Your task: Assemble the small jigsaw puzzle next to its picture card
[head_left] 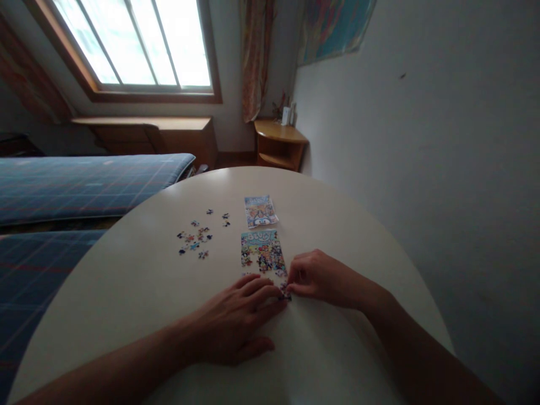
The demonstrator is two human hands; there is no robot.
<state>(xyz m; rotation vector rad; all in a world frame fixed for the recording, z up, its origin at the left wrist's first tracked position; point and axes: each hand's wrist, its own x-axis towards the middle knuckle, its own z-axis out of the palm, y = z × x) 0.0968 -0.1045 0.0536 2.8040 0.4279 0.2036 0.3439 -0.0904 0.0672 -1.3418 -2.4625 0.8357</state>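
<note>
Right fingers (297,289): at puzzle (266,246) corner, grip unclear
Left fingers (265,293): extended, not grasping
Puzzle: sideways finger drag could split joints

On my feed, puzzle (261,243) multicoloured: light-blue band, pale lettering up top, busy small-figure pattern below. Picture sheet (259,211): blue and white, orange-brown middle. Loose pieces (194,246): I make out dark blue, bright blue, orange. Tabletop (350,225): creamy white. Bedding (84,183): blue plaid, thin reddish and pale lines. Curtains (253,67): mottled orange-brown. Wall poster (335,28): I see teal, reddish streaks.
</note>
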